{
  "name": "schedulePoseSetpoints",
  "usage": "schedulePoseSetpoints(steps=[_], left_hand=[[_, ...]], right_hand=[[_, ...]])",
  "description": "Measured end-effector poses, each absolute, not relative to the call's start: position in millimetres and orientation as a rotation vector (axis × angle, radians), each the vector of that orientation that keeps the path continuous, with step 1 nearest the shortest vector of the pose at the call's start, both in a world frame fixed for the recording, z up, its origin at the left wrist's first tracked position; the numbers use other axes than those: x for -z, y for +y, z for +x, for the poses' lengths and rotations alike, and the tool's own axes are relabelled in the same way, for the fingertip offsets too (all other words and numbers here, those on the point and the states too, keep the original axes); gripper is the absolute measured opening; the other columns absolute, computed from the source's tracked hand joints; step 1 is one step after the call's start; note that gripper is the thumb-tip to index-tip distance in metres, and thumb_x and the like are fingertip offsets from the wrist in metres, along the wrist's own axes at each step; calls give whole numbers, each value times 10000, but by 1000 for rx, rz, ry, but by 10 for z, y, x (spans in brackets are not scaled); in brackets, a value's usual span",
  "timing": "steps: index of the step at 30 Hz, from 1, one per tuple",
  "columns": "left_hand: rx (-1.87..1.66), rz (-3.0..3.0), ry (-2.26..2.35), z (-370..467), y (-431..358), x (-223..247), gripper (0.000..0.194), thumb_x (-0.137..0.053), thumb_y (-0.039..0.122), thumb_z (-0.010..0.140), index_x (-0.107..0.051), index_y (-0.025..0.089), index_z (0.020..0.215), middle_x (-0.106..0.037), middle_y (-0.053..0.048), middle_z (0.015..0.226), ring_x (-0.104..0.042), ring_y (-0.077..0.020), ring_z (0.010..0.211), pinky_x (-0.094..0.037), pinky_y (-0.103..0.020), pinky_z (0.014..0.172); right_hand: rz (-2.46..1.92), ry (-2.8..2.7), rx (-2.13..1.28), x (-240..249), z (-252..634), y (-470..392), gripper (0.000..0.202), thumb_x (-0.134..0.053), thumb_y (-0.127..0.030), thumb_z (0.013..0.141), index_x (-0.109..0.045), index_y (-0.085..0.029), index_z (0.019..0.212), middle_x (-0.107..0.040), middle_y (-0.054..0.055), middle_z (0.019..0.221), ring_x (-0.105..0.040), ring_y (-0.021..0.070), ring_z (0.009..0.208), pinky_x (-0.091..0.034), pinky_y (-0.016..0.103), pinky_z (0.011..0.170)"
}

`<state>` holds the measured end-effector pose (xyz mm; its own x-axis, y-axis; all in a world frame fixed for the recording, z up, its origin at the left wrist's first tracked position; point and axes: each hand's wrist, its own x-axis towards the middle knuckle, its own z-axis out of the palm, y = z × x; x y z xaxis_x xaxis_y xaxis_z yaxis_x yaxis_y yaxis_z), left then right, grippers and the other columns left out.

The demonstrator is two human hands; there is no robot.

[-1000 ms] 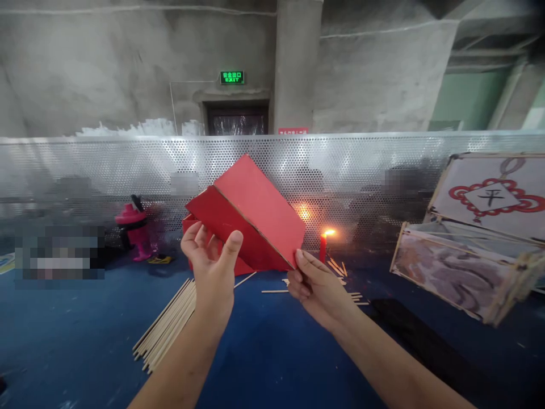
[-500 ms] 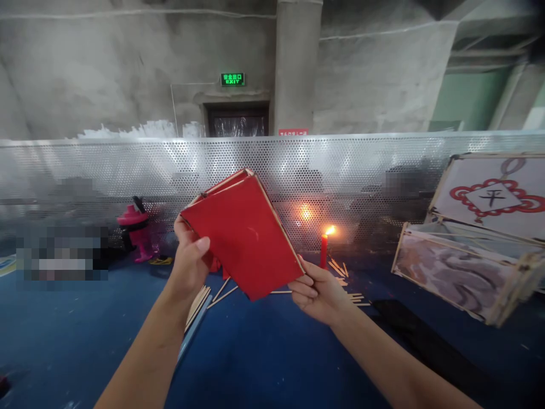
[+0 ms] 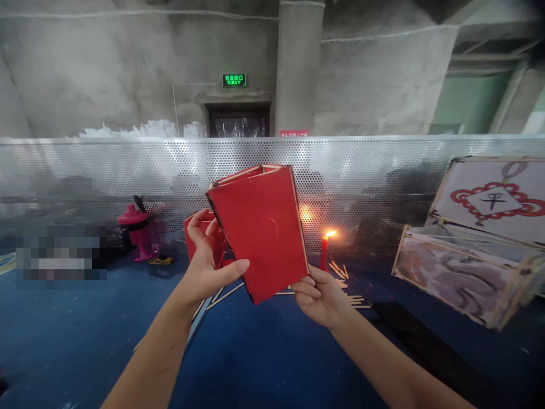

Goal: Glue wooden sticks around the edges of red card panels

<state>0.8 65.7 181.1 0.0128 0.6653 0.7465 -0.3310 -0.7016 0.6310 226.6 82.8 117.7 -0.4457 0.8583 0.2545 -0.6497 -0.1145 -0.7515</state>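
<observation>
A box-shaped frame covered in red paper (image 3: 266,233), with pale stick edges and dark marks at its corners, is held up tilted above the table. My right hand (image 3: 319,295) grips its lower right corner, the fingers closed on it. At the left edge my left hand (image 3: 206,267) has its fingers apart. Its thumb lies across the front of the red paper; whether it presses on it I cannot tell. Behind that hand stands a second red paper-covered piece (image 3: 191,236), mostly hidden.
A lit red candle (image 3: 324,253) stands just right of the frame, thin wooden sticks (image 3: 355,301) near it. A pale blue strip (image 3: 198,324) lies on the blue table (image 3: 272,363). Left is a pink tool (image 3: 138,230); right, painted paper frames (image 3: 453,272) and a dark strip (image 3: 409,324). A perforated metal panel (image 3: 361,165) runs behind.
The red frame has turned more upright and shifted slightly right. My left hand has loosened from its left corner, fingers spreading. My right hand keeps its grip on the lower corner.
</observation>
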Motion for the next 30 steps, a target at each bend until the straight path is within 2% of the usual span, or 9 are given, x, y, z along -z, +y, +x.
schedulePoseSetpoints(steps=[5,8,12,16,18,21,25,27,30], left_hand=[[-1828,1638,395,65,659,-1781,862,-884,154,561,-348,373,1200,-522,-43,1293,-565,-272,1212,-545,-368,902],[-1841,1657,422,88,666,-1757,787,-857,178,611,-358,371,1188,-528,-32,1267,-606,-244,1120,-560,-343,844],[-1896,1645,470,99,725,-1719,788,-861,212,616,-350,372,1193,-486,-38,1322,-584,-247,1151,-557,-319,805],[-1971,1609,552,116,779,-1706,845,-872,256,616,-288,364,1217,-430,-49,1333,-535,-258,1206,-544,-340,857],[-1978,1607,613,145,773,-1710,843,-877,266,619,-280,351,1208,-392,-62,1353,-538,-266,1198,-543,-361,867],[-1968,1654,703,238,727,-1702,856,-879,301,621,-257,330,1208,-343,-98,1396,-493,-316,1266,-519,-445,944],[-1948,1737,781,419,646,-1617,880,-855,335,647,-224,310,1261,-334,-131,1402,-419,-365,1340,-442,-565,1042],[-1918,1773,809,490,609,-1559,903,-856,339,642,-226,305,1288,-357,-133,1383,-420,-377,1339,-447,-577,1033],[-1878,1827,845,543,564,-1497,943,-871,330,617,-227,309,1305,-357,-131,1385,-385,-382,1369,-425,-583,1055]], right_hand=[[-335,-1067,-1741,-1179,2220,793,406,-789,-372,745,-425,-211,667,-223,-119,560,-47,54,445,-213,134,392],[-414,-1097,-1695,-1188,2184,775,416,-797,-397,713,-427,-213,663,-235,-123,549,-76,45,435,-217,147,393],[-612,-1158,-1574,-1154,2144,837,328,-768,-388,753,-511,-203,669,-410,-83,518,-226,48,393,-209,192,371],[-706,-1052,-1150,-1173,2183,905,264,-751,-396,801,-559,-216,773,-429,-84,512,-302,71,418,-193,201,383],[-680,-984,-933,-1254,2236,866,219,-734,-382,825,-568,-240,835,-436,-86,559,-344,78,470,-261,202,421],[-691,-1089,-643,-1418,2308,726,147,-714,-350,855,-626,-252,920,-565,-39,722,-478,97,589,-389,231,513],[-704,-1347,-393,-1538,2322,570,196,-716,-340,839,-658,-242,999,-661,12,844,-626,164,743,-510,303,643],[-737,-1393,-330,-1541,2306,541,217,-724,-336,823,-657,-235,1003,-654,3,796,-628,170,724,-514,311,640],[-786,-1413,-223,-1524,2291,519,107,-699,-316,844,-655,-231,891,-589,-33,661,-552,139,600,-463,279,555]])
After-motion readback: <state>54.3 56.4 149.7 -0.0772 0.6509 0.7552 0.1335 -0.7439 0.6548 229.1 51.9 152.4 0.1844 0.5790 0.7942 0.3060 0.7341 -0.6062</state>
